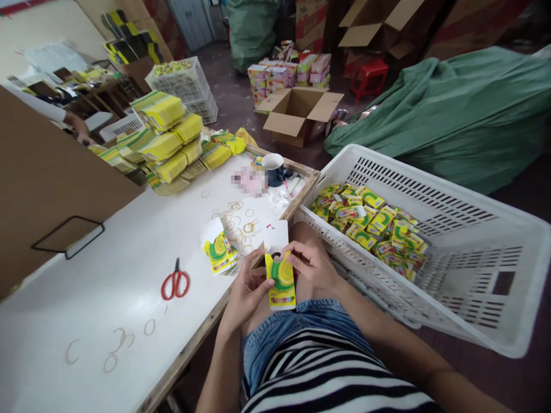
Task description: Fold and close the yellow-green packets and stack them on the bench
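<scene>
Above my lap, my left hand point(246, 289) grips a small yellow-and-green printed carton point(282, 284) by its left side, thumb on the front. The carton stands upright with its white top flap raised. At its upper right edge my right hand point(313, 265) is closed, fingertips pinching by the opening; part of the fingers is hidden. Left of the carton, on the table edge, lies a small pile of similar flat cartons point(220, 252). Loose rubber bands point(235, 221) are scattered behind that pile. Red-handled scissors point(175, 285) lie further left on the white table point(129, 275).
A white plastic crate point(473, 221) at my right holds many small yellow boxes point(374, 223). Bundled yellow cartons point(167, 143) are stacked at the table's far end, near a dark mug point(274, 172). Beyond stand an open cardboard box point(297, 115) and a green sack point(465, 115). Someone's arm point(73, 121) shows far left.
</scene>
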Available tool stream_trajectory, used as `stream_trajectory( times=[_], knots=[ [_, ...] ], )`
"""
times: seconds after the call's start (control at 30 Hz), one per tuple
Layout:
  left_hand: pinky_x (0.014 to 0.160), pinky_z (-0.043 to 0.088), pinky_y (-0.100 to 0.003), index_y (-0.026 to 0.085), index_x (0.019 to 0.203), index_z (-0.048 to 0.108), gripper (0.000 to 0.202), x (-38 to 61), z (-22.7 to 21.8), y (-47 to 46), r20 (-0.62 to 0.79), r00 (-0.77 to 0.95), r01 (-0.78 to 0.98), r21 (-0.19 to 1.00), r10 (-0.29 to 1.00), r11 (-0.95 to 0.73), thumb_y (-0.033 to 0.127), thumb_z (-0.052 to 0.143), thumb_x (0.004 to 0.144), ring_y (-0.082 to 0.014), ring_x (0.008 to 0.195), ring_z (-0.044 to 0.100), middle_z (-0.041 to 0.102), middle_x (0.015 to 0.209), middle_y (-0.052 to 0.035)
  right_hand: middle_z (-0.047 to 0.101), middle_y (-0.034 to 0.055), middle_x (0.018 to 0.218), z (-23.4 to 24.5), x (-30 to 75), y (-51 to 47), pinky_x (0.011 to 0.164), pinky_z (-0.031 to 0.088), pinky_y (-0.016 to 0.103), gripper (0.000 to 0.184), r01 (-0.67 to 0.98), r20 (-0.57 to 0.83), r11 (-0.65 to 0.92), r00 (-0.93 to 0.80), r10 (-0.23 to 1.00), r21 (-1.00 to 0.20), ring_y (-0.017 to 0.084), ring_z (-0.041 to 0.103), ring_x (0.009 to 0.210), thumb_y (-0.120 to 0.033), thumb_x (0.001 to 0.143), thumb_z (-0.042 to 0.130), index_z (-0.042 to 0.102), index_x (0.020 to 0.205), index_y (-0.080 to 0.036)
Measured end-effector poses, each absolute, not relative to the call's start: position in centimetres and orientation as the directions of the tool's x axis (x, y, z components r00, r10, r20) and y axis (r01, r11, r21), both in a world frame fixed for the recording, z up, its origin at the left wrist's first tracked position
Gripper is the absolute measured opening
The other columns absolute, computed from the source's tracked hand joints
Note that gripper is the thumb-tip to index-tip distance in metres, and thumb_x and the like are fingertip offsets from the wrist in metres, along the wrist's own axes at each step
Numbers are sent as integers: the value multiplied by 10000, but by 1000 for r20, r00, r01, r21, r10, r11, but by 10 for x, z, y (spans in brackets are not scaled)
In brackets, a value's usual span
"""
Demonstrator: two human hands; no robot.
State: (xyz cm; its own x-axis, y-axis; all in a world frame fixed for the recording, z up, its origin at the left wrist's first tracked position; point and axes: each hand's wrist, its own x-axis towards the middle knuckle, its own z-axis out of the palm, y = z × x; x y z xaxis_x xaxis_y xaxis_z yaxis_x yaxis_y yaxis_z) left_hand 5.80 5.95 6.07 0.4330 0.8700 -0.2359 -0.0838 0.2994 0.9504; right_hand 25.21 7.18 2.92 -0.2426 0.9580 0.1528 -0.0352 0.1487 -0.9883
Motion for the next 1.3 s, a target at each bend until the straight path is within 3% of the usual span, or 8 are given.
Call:
stream_trajectory(
  times=[0.3,0.37,0.5,0.6,0.7,0.9,1.07,1.3],
  knots=[
    [726,576,-332,229,1099,487,425,63,61,61,-233,426,-43,960,874,277,279,747,766,-235,872,708,703,935,-59,630,41,777,32,253,77,653,474,266,286,72,247,271,-243,938,-960,157,586,726,-355,955,498,641,794,-166],
    [738,575,-333,239,1148,434,467,64,58,60,-210,417,-69,963,884,262,279,727,787,-227,881,708,704,957,-58,637,34,817,32,250,78,654,481,261,179,45,238,250,-185,953,-967,153,599,738,-324,938,529,626,950,-174],
    [782,569,-356,299,1391,199,753,65,51,59,-169,397,-118,965,902,233,281,694,823,-224,934,703,701,1040,-69,656,21,863,32,245,81,701,510,278,436,-46,217,213,-118,969,-976,163,628,792,-318,916,577,453,1315,-196],
    [791,566,-351,265,1331,371,630,64,48,59,-168,392,-106,968,905,226,307,712,802,-237,942,700,704,1041,-83,663,58,933,35,247,83,803,516,316,261,-6,272,274,-153,950,-962,183,629,896,-368,944,533,644,1106,-195],
    [781,568,-343,235,1254,478,516,63,47,60,-184,351,-59,974,918,218,303,711,799,-236,911,705,713,1021,-82,658,86,975,37,251,83,823,512,331,337,22,325,334,-172,930,-942,205,617,951,-430,955,492,719,927,-182],
    [876,545,-367,216,1307,466,516,67,41,60,-146,297,2,988,944,152,250,666,833,-232,1011,677,688,1127,-101,704,17,939,34,251,82,683,499,256,384,248,40,126,-325,945,-961,173,674,805,-225,841,633,558,1217,-221],
    [906,527,-354,235,1322,442,528,67,43,61,-142,352,-101,977,925,188,243,665,843,-221,1052,662,674,1189,-96,669,-37,695,40,248,87,562,381,224,328,561,-18,139,-265,964,-816,160,635,604,-250,847,652,545,1157,-238],
    [797,558,-313,236,1284,442,566,66,46,63,-183,301,-186,951,936,246,261,730,797,-211,933,703,720,1101,-86,617,-61,568,55,245,91,506,314,205,367,532,-74,107,-309,948,-840,142,578,516,-241,824,681,548,1164,-199]
  ],
)
